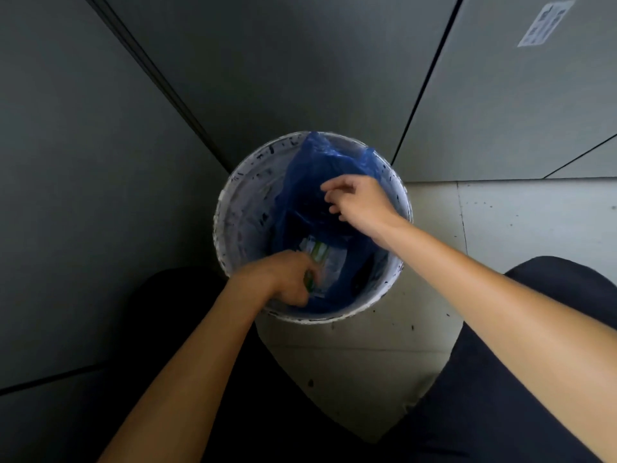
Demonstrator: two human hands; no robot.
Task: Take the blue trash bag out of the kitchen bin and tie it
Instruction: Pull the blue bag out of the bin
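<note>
A white, paint-spattered round bin (pixel 240 215) stands on the floor in a corner. Inside it lies a blue trash bag (pixel 320 168), its far edge raised against the back rim. Clear and green packaging (pixel 319 253) shows at the bag's bottom. My left hand (pixel 283 279) reaches over the near rim into the bin, fingers curled down at the bag's near edge and the packaging; what it holds is blurred. My right hand (pixel 357 202) hovers over the bag's middle, fingers loosely curled, holding nothing that I can see.
Dark grey cabinet panels (pixel 100 162) close in on the left and behind the bin. A lighter panel with a paper label (pixel 546 23) stands at the right. Pale speckled floor tiles (pixel 500 222) lie to the right and in front. My dark-clothed knees flank the bin.
</note>
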